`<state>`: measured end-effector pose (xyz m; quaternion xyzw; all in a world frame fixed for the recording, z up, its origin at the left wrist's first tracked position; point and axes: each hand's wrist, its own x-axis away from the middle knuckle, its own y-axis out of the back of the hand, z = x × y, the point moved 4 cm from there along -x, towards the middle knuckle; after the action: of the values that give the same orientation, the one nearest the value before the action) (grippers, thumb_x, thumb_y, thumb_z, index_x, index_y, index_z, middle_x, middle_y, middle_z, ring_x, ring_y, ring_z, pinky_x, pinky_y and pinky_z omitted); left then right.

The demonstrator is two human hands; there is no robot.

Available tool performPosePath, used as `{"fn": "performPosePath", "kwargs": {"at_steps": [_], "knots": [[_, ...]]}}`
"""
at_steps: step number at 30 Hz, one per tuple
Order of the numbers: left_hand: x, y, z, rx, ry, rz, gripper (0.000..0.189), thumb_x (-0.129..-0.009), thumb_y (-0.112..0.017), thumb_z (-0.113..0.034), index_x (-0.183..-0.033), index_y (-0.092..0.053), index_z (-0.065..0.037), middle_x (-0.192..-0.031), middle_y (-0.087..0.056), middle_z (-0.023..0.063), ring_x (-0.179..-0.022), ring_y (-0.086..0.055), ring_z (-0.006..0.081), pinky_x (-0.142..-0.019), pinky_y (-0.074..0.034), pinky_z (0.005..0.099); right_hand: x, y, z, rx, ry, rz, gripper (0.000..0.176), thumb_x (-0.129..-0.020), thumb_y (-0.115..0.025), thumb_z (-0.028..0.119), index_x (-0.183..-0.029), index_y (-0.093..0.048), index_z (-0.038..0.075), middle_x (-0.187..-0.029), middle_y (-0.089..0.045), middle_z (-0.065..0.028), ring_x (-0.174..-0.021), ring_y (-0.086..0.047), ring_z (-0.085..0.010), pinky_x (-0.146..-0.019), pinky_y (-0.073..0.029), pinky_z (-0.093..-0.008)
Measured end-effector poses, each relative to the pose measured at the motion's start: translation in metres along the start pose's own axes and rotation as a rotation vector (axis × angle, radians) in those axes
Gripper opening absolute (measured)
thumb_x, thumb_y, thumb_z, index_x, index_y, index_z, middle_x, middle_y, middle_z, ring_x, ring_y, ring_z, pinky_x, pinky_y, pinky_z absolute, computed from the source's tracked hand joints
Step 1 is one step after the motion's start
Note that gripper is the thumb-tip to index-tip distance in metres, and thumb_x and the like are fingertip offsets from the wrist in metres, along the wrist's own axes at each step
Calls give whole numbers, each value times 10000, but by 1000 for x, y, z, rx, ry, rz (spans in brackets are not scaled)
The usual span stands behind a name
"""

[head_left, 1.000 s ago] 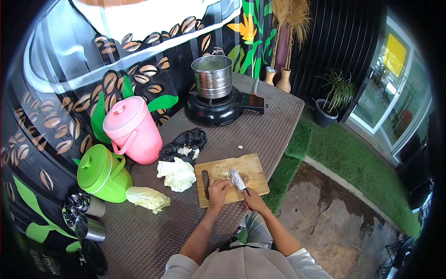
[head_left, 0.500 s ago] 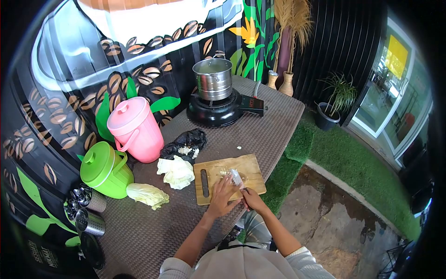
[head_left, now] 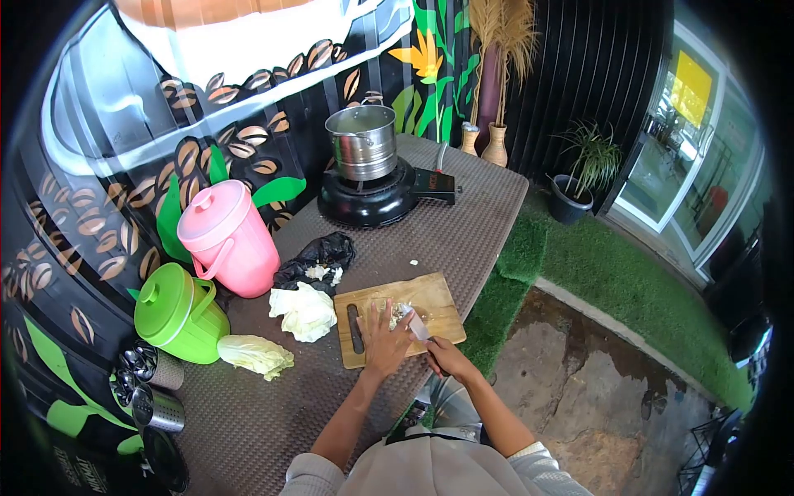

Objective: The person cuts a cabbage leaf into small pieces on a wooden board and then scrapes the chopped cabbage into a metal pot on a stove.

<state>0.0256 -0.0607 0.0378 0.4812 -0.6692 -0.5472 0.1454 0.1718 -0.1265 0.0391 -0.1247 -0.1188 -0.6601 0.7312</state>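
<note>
A wooden cutting board (head_left: 430,296) lies near the table edge, with small pale chopped bits (head_left: 399,312) on its middle. My right hand (head_left: 447,359) is closed around the dark handle of a knife (head_left: 418,328); the blade points up and left to the chopped bits. Flat on the board's left part rests my left hand (head_left: 385,345), its fingers spread, just left of the blade. Whether anything lies under its palm is hidden. Beside the board are loose pale cabbage leaves (head_left: 303,312) and, farther left, a napa cabbage piece (head_left: 256,355).
A steel pot (head_left: 362,142) sits on a black portable stove (head_left: 368,198) at the table's back. Left stand a pink lidded jug (head_left: 230,240) and a green one (head_left: 182,314), near metal utensil holders (head_left: 159,408). A black plastic bag (head_left: 318,256) lies behind the leaves.
My left hand has moved left, off the blade's side, and its fingers have spread over the board. The knife stays in my right hand, its blade turned slightly. The whole view has shifted a little.
</note>
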Motion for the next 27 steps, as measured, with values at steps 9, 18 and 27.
{"fn": "performPosePath", "kwargs": {"at_steps": [9, 18, 27], "knots": [[-4, -10, 11, 12, 129, -18, 512, -950, -399, -513, -1401, -450, -277, -1558, -169, 121, -1433, -10, 401, -1074, 58, 651, 19, 0, 3, 53, -23, -23, 335, -1004, -385, 304, -906, -507, 8, -482, -440, -17, -358, -396, -112, -356, -345, -263], [-12, -6, 29, 356, 226, -336, 135, -839, -676, -190, -926, -749, -117, -1066, -642, 61, -1042, -486, 244, -1042, -206, 518, 14, 4, 3, 743, 231, -450, 321, -976, -421, 325, -934, -556, 37, -765, -616, -230, -772, -602, -439, -656, -456, -516], [-17, -10, 37, 258, 254, -426, 122, -791, -712, -107, -903, -749, -76, -795, -689, 64, -800, -586, 222, -935, -325, 371, 14, 2, -2, 800, 249, -488, 305, -967, -451, 308, -925, -577, 34, -712, -618, -217, -702, -618, -411, -621, -477, -496]]}}
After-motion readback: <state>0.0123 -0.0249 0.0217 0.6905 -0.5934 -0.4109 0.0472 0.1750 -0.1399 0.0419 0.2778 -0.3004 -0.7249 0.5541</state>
